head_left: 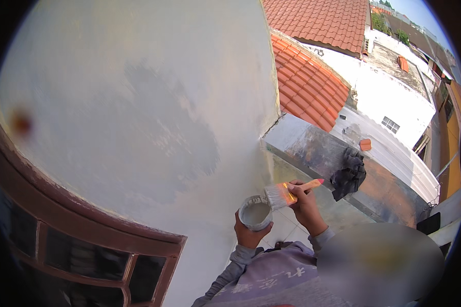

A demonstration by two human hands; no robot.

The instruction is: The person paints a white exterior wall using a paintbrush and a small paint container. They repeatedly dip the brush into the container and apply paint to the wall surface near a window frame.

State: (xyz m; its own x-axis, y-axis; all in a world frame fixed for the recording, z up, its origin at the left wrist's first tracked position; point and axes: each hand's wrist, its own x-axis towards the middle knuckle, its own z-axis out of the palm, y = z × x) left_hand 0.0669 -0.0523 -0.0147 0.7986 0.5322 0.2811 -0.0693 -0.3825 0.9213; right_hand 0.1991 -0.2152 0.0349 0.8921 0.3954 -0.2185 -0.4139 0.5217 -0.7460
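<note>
My left hand [250,235] is wrapped round a small round tub [244,223] of pale grey paint, held upright in front of my body. In my right hand [308,209] is a wide paintbrush [279,196] with a wooden handle and a red tip. Its whitish, paint-coated bristles point left, at the right rim of the tub; whether they touch it I cannot tell. To the left rises a pale wall [112,117] with a darker grey, wet-looking patch of brush strokes.
A brown wooden window frame [159,244] with dark panes stands at the lower left. On the right a concrete ledge [302,140] carries a crumpled black cloth [349,175]. Beyond it lie a corrugated roof [394,158] and orange roof tiles [307,77]. White floor tiles [287,225] show below.
</note>
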